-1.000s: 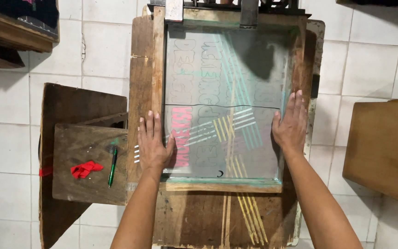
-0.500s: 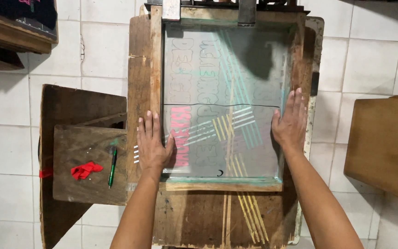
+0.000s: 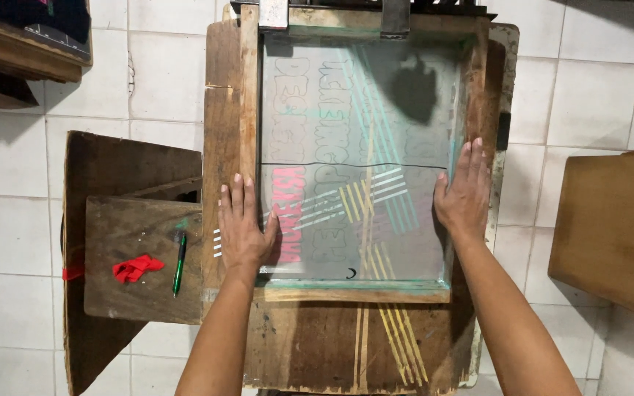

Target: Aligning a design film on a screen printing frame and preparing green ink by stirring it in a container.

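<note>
A wooden printing frame [image 3: 247,110] with a stretched, half-transparent mesh screen [image 3: 354,161] lies in the centre of the frame, reaching from the top edge down to a little below the middle. It rests flat on a worn wooden board [image 3: 317,345], which shows below it with yellow and pale stripes of paint. Through the mesh, pale outlined letters, pink letters and crossing bands of white, yellow and green stripes are visible. A thin dark line runs across the screen from left to right, about at its middle height.

The left hand [image 3: 243,227] lies palm down on the lower left part of the frame, fingers stretched and a little spread, thumb reaching onto the mesh; it grips nothing. The right hand [image 3: 465,194] lies flat on the right side of the screen, fingers straight and close together, pointing up; it also holds nothing, only presses on the surface.

At the top edge, 2 metal clamps [image 3: 273,13] sit on the frame. At the left, just beside the board, a lower wooden shelf [image 3: 133,242] carries a green pen [image 3: 179,262] and a small red rag [image 3: 136,268], near each other but apart. A wooden tabletop [image 3: 618,227] stands at the right edge. White floor tiles [image 3: 9,220] lie under everything.
</note>
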